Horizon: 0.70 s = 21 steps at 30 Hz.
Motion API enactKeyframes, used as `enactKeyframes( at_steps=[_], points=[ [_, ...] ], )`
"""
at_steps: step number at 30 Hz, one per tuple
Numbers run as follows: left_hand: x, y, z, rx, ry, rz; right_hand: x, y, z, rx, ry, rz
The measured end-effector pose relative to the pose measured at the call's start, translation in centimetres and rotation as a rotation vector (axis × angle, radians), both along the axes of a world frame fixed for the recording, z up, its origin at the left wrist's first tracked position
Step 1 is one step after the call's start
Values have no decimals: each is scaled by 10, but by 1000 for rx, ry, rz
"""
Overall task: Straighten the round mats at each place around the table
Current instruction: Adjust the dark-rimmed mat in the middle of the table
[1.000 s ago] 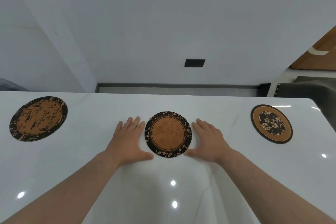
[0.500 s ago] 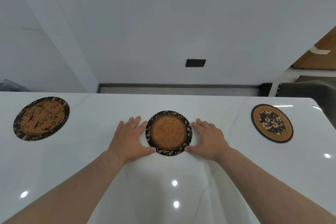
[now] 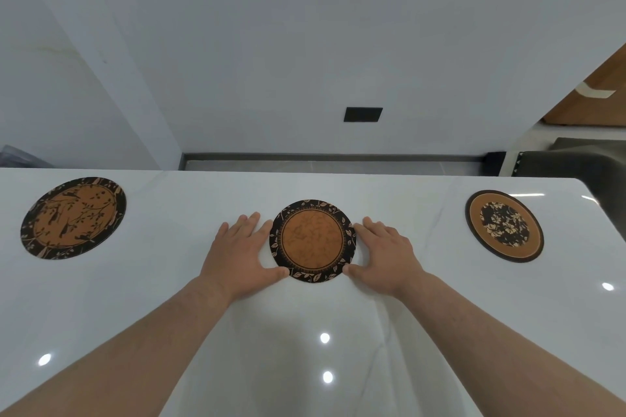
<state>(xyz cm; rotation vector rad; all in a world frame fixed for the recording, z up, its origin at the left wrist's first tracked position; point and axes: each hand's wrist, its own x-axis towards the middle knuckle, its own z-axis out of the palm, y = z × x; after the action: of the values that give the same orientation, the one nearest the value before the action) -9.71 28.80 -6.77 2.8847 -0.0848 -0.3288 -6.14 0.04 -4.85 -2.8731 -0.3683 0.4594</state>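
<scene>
Three round mats lie on a glossy white table. The middle mat is orange with a black leaf-patterned border. My left hand lies flat on the table against the mat's left edge, thumb touching its near rim. My right hand lies flat against its right edge in the same way, fingers straight. A larger orange and black mat with a branch pattern sits at the far left. A mat with a dark floral centre sits at the far right.
The table's far edge runs just behind the mats, with a white wall and a black wall plate beyond. A dark chair back stands past the table's right corner. Wooden panelling shows at the upper right.
Both hands have closed in slightly on the middle mat, the thumbs now touching its near rim. The mat has shifted a little away from me. The view has drifted slightly left.
</scene>
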Motion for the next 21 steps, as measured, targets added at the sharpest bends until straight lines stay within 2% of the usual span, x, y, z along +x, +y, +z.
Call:
enactKeyframes(
  at_steps=[21],
  points=[
    [9, -8, 2, 39, -22, 12, 5, 5, 1, -47, -31, 1]
  ],
)
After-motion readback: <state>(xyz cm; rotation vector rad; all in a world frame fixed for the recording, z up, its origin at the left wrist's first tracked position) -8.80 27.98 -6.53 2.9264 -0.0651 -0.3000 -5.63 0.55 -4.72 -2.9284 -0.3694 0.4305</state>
